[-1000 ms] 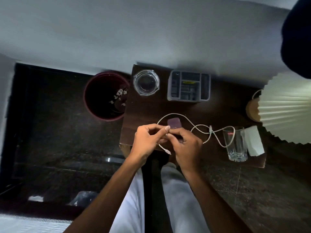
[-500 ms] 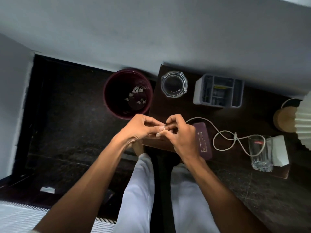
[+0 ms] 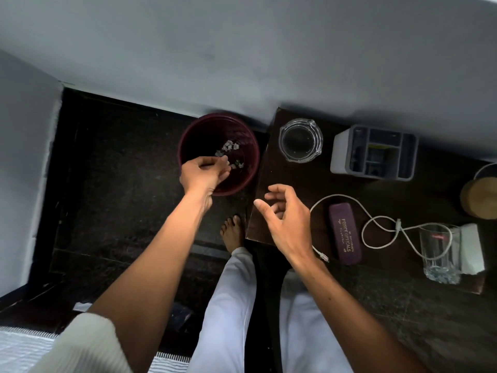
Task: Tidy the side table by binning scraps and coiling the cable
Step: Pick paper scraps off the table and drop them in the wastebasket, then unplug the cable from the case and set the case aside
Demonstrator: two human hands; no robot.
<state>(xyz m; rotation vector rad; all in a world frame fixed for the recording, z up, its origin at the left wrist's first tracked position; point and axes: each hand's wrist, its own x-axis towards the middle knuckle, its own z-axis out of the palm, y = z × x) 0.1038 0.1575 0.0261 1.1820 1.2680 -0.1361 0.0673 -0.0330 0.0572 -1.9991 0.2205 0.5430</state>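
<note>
The person stands by a dark worktop (image 3: 295, 176) next to the wall. A dark red bin (image 3: 251, 149) sits on the floor just to the left of it. Little white scraps (image 3: 228, 146) lie at the bottom of the bin.

The left hand (image 3: 204, 170) is over the bin. Its fingers are curled in with the tips bunched together. I cannot tell if a scrap is between them.

The right hand (image 3: 287, 216) hangs over the front left corner of the worktop. Its fingers are loose and spread a bit, and it holds nothing.

The white cable (image 3: 398, 225) lies on the worktop, loose and not coiled. It bends round the top of a purple glasses case (image 3: 345, 232), makes a loop, and runs on to a drinking glass (image 3: 437, 254) at the right. Its small plug (image 3: 322, 257) lies at the front edge, close to the right wrist.

At the back of the worktop are a round glass dish (image 3: 300, 140) and a grey box with small sections (image 3: 375, 152). A folded white paper (image 3: 473, 246) sits just beside the drinking glass. A bare foot (image 3: 234, 230) rests on the dark floor between the bin and the worktop.
</note>
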